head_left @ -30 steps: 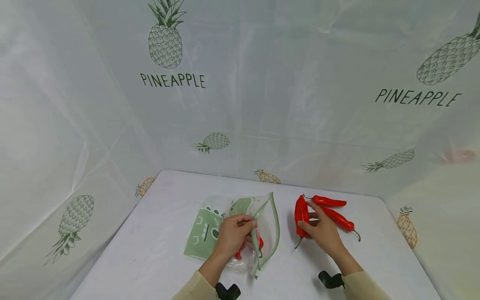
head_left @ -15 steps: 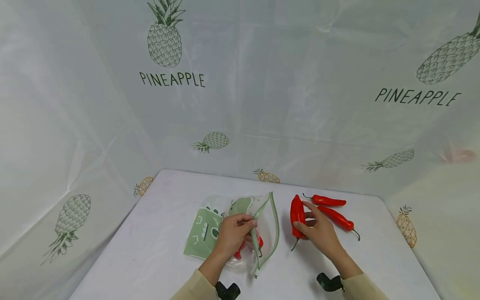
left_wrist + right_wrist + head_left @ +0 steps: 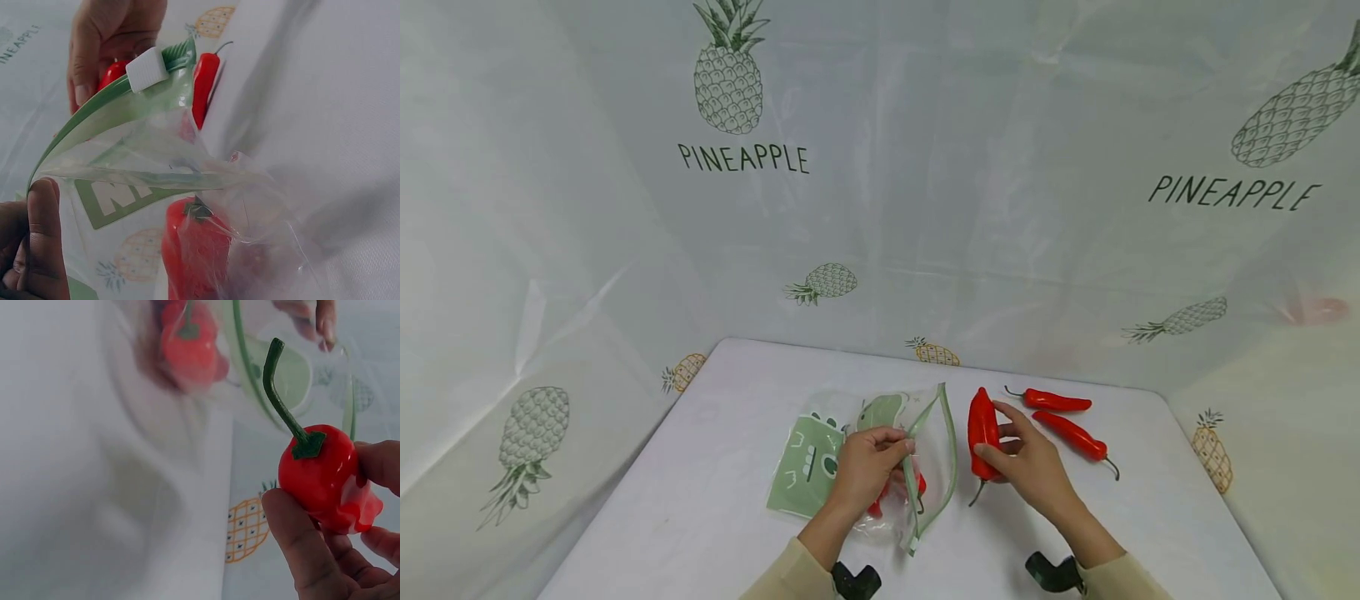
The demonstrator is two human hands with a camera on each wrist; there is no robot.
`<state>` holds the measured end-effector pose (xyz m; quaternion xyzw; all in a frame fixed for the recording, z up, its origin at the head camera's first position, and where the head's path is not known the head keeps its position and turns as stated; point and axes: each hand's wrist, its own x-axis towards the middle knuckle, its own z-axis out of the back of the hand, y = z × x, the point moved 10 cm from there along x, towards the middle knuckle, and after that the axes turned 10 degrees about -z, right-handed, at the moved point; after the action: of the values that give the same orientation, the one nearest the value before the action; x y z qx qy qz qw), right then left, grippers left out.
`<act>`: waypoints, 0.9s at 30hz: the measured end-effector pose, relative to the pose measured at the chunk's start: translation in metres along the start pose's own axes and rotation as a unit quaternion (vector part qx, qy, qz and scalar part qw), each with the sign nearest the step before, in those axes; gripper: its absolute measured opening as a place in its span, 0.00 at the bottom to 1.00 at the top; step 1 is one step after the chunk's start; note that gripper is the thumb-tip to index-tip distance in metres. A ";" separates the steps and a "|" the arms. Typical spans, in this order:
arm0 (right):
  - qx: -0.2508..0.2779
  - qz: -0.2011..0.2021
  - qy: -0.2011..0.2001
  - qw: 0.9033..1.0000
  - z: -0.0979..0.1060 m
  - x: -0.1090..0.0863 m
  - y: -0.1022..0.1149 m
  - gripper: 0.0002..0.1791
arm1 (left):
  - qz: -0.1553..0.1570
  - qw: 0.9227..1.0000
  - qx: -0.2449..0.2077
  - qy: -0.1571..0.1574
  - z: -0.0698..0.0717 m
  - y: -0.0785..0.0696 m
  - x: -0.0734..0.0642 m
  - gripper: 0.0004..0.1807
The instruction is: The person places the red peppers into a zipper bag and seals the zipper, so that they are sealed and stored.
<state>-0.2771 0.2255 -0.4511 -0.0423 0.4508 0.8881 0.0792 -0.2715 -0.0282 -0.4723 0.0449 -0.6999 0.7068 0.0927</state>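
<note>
My left hand [image 3: 867, 468] pinches the green rim of a clear zip bag [image 3: 936, 467], whose mouth gapes toward the right. Inside the bag lies a red chili pepper [image 3: 197, 250] with a green stem, seen through the plastic; more red shows beside it. My right hand [image 3: 1033, 462] grips a large red pepper [image 3: 983, 433] between thumb and fingers, its stem end pointing down toward me. That pepper is just right of the bag's mouth, apart from it. In the right wrist view its curved green stem [image 3: 278, 394] stands out from the cap.
Two thinner red chili peppers [image 3: 1060, 401] [image 3: 1075, 435] lie on the white table [image 3: 700, 483] behind my right hand. A green cartoon print [image 3: 808, 467] covers the bag's left part. A white slider [image 3: 147, 69] sits on the bag's rim. Pineapple-print sheeting [image 3: 925, 208] surrounds the table.
My right hand has carried the large red pepper left, closer to the bag's mouth and away from the two chili peppers. The left hand and the bag have hardly moved.
</note>
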 end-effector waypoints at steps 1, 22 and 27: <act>0.003 0.000 0.001 1.000 -0.001 -0.002 0.002 0.47 | -0.002 1.000 -0.001 0.000 0.000 0.000 0.000 0.13; 0.018 0.058 -0.055 0.997 -0.039 -0.029 0.039 0.44 | -0.021 1.000 0.006 0.006 -0.009 -0.012 -0.002 0.14; -0.003 0.068 -0.052 0.996 -0.051 -0.033 0.041 0.43 | -0.027 1.000 0.008 -0.005 -0.008 -0.017 0.000 0.14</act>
<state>-0.2520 0.1575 -0.4437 0.0341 0.4456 0.8936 0.0417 -0.2674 -0.0200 -0.4561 0.0682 -0.6931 0.7094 0.1081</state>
